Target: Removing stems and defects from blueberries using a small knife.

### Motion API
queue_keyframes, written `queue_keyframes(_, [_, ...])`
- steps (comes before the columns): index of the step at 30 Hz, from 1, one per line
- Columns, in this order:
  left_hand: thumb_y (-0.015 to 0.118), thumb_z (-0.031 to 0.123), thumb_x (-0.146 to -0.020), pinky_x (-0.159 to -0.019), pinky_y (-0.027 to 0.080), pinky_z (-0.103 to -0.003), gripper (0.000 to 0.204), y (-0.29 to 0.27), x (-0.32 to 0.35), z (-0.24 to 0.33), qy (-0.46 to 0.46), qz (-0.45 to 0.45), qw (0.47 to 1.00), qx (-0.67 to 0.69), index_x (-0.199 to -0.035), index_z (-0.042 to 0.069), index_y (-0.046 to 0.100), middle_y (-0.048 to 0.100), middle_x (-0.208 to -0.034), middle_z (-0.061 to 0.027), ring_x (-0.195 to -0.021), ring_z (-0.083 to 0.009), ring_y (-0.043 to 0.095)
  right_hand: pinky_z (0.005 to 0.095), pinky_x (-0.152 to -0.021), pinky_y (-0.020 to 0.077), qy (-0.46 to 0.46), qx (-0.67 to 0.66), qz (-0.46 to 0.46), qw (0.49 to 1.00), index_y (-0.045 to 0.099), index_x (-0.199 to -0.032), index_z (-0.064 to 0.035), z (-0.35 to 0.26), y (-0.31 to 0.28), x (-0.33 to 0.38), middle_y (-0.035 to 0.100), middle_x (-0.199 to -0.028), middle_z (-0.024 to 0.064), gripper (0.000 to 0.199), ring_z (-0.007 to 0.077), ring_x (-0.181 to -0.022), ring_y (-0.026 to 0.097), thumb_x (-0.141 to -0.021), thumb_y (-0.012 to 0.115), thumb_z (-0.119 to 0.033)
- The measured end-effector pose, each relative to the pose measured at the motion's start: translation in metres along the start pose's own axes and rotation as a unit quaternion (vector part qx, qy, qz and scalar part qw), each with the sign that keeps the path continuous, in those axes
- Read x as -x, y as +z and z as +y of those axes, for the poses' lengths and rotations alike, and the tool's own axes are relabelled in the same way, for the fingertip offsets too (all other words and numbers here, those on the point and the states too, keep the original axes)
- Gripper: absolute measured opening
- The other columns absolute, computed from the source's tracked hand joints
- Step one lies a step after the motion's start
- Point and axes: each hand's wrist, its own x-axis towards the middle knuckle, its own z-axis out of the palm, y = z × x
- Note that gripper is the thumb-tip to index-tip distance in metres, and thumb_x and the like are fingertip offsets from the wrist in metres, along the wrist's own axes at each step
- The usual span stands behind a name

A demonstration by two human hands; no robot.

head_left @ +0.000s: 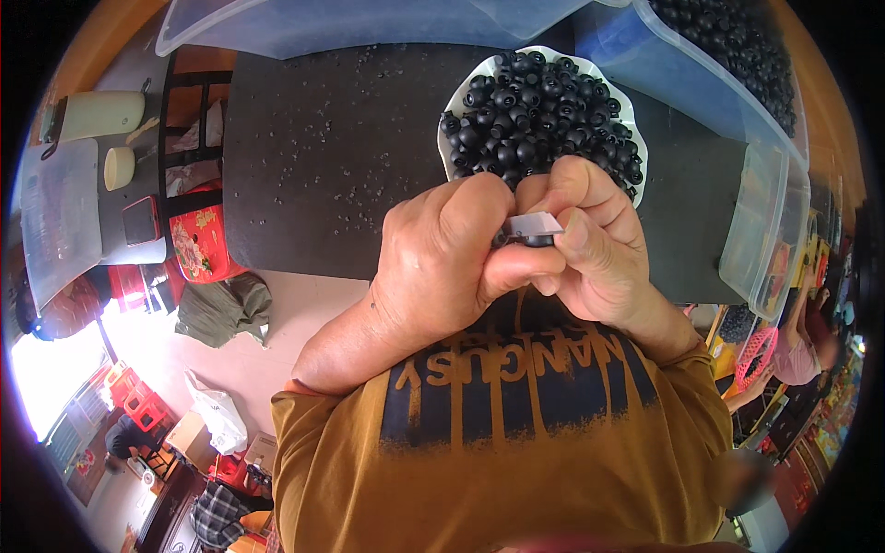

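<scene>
Right now both of your hands meet just below the white scalloped bowl (630,118), and between them sits one small black round part (527,241) with a thin pale metal blade or strip (535,224) laid across its top. Your left hand (452,267) is closed around the part from the left, thumb pressed up under it, and your right hand (595,244) is closed on it from the right, forefinger curled over the pale strip; most of the part is hidden by your fingers, so you cannot see its full shape. Judging by the heap of matching black beads (539,111) filling the bowl, each one is light, hard and smooth, probably moulded plastic or rubber with a hole in it, so it will not crush but it can roll or squirt out of a loose pinch. Take it across its widest round sides with thumb and forefinger pads, keeping the hole facing you. The strip looks stiff and thin-edged, so hold it by its flat faces, not its edge. Left of the bowl the dark bench (323,157) is speckled with small black crumbs (355,198), and right of the bowl stands a clear plastic tub (770,198) with more black pieces above it.
</scene>
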Motion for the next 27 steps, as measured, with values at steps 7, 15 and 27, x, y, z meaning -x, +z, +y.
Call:
queue_keyframes(7, [0.058, 0.051, -0.077, -0.041, 0.043, -0.034, 0.047, 0.002, 0.003, 0.001, 0.018, -0.001, 1.000, -0.025, -0.067, 0.007, 0.044, 0.050, -0.056, -0.0081, -0.047, -0.0263, 0.053, 0.0187, -0.053, 0.0405, 0.006, -0.043, 0.013, 0.999, 0.052, -0.095, -0.0048, 0.004, -0.001, 0.003, 0.057, -0.077, 0.0031, 0.014, 0.0062, -0.059, 0.048, -0.091, 0.053, -0.018])
queue_keyframes(15, [0.057, 0.058, -0.075, -0.044, 0.041, -0.030, 0.055, -0.004, 0.009, -0.004, -0.052, 0.016, 0.991, 0.126, -0.070, 0.004, 0.047, 0.050, -0.058, -0.0061, -0.050, -0.0200, 0.052, 0.0196, -0.048, 0.0355, -0.099, 0.176, 0.063, 0.977, 0.047, -0.088, -0.0061, -0.025, 0.008, -0.012, 0.050, -0.069, 0.0050, 0.022, 0.0081, -0.051, 0.043, -0.088, 0.056, -0.026])
queue_keyframes(27, [0.054, 0.047, -0.085, -0.047, 0.031, -0.022, 0.047, -0.016, 0.031, -0.020, -0.195, 0.047, 0.960, 0.196, -0.072, 0.003, 0.046, 0.041, -0.057, 0.0003, -0.054, -0.0072, 0.037, 0.0259, -0.070, 0.0436, -0.323, 0.667, 0.082, 0.666, 0.056, -0.095, 0.0028, -0.084, 0.001, -0.037, 0.058, -0.084, 0.0057, 0.014, 0.0172, -0.075, 0.055, -0.083, 0.058, -0.004])
